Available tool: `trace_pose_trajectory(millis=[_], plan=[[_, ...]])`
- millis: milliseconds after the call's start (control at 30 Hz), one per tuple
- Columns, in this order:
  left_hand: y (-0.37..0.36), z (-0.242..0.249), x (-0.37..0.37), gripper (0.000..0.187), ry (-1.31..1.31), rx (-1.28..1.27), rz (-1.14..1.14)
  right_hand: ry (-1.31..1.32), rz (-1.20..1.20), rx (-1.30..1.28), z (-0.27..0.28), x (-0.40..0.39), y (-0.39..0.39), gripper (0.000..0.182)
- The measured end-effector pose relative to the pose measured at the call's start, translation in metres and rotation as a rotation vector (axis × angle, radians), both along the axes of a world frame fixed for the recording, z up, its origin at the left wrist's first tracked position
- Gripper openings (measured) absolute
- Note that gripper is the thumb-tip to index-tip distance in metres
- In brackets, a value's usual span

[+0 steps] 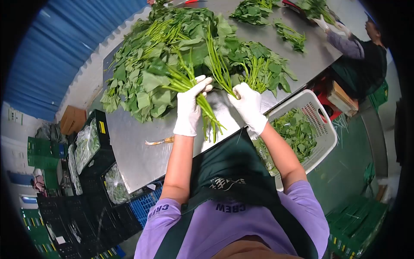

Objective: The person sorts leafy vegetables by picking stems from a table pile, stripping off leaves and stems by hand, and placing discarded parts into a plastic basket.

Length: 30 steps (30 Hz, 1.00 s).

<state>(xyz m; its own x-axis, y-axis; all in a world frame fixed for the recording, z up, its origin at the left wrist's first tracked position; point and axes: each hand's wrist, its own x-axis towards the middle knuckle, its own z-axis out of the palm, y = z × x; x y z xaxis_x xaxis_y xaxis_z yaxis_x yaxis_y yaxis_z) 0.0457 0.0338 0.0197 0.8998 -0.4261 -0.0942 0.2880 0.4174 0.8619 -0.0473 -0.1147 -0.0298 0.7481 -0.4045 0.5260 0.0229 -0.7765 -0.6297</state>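
At the near side of the surface (129,151), your left hand (188,108) is closed around a stem bunch (205,106), bare ends pointing near and right. Your right hand (248,105), beside it, pinches thinner stems (218,67), long axis slanting far and left, alongside the leafy pile (148,52).
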Motion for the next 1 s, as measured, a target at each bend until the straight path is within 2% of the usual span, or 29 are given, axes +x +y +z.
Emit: trace_pose_trajectory(millis=[100, 167, 267, 300, 333, 400, 433, 533, 567, 600, 667, 733, 767, 800, 833, 900, 933, 1000], plan=[[-0.009, 0.000, 0.003, 0.028, -0.028, 0.041, 0.013, -0.007, 0.060, -0.173, 0.003, -0.010, 0.007, 0.014], [-0.013, -0.005, 0.002, 0.019, -0.097, 0.059, 0.011, -0.004, 0.082, -0.244, 0.002, -0.016, 0.009, 0.018], [-0.017, -0.005, -0.002, 0.014, -0.139, 0.108, 0.005, 0.067, 0.080, -0.009, 0.004, -0.024, 0.011, 0.027], [-0.018, -0.002, -0.004, 0.012, -0.149, 0.112, 0.001, 0.051, 0.148, 0.318, 0.002, -0.024, 0.012, 0.038], [-0.021, 0.000, -0.005, 0.012, -0.141, 0.094, -0.030, 0.134, 0.246, 0.529, -0.007, -0.019, 0.005, 0.045], [-0.022, 0.003, -0.011, 0.012, -0.119, 0.066, -0.095, 0.487, 0.621, 1.145, -0.002, -0.015, -0.011, 0.043], [-0.020, 0.000, -0.012, 0.014, -0.149, 0.105, -0.132, 0.424, 0.675, 1.343, 0.019, -0.023, -0.003, 0.038], [-0.025, 0.003, -0.024, 0.017, -0.137, 0.187, -0.134, 0.257, 0.714, 1.421, 0.015, -0.019, -0.004, 0.029], [-0.025, -0.016, -0.013, 0.019, -0.093, 0.129, -0.185, 0.206, 0.656, 1.406, 0.009, -0.016, -0.005, 0.026], [-0.022, -0.010, -0.012, 0.025, -0.068, 0.116, -0.272, 0.173, 0.549, 1.407, 0.009, -0.018, -0.005, 0.024], [-0.025, -0.002, -0.026, 0.024, -0.048, 0.107, -0.151, 0.063, 0.487, 1.431, 0.006, -0.018, -0.003, 0.021], [-0.026, -0.010, -0.020, 0.025, -0.234, 0.179, -0.138, 0.060, 0.395, 1.482, 0.011, -0.025, -0.003, 0.019], [-0.027, -0.014, -0.019, 0.024, -0.210, 0.193, -0.098, 0.026, 0.375, 1.556, 0.011, -0.028, -0.005, 0.018], [-0.030, -0.012, -0.020, 0.023, -0.186, 0.205, -0.061, -0.026, 0.381, 1.508, 0.006, -0.031, -0.008, 0.018], [-0.034, -0.009, -0.023, 0.011, -0.133, 0.136, 0.019, -0.078, 0.386, 1.458, -0.001, -0.035, -0.013, 0.018], [-0.036, -0.013, -0.017, 0.013, -0.112, 0.093, 0.099, -0.138, 0.328, 1.359, 0.007, -0.049, -0.011, 0.018], [-0.034, -0.015, -0.012, 0.013, -0.076, 0.065, 0.168, -0.288, 0.385, 1.414, 0.003, -0.057, -0.016, 0.017], [-0.013, -0.014, 0.017, 0.015, -0.077, 0.070, 0.318, -0.531, 0.200, 1.494, -0.023, -0.086, -0.047, 0.015]])
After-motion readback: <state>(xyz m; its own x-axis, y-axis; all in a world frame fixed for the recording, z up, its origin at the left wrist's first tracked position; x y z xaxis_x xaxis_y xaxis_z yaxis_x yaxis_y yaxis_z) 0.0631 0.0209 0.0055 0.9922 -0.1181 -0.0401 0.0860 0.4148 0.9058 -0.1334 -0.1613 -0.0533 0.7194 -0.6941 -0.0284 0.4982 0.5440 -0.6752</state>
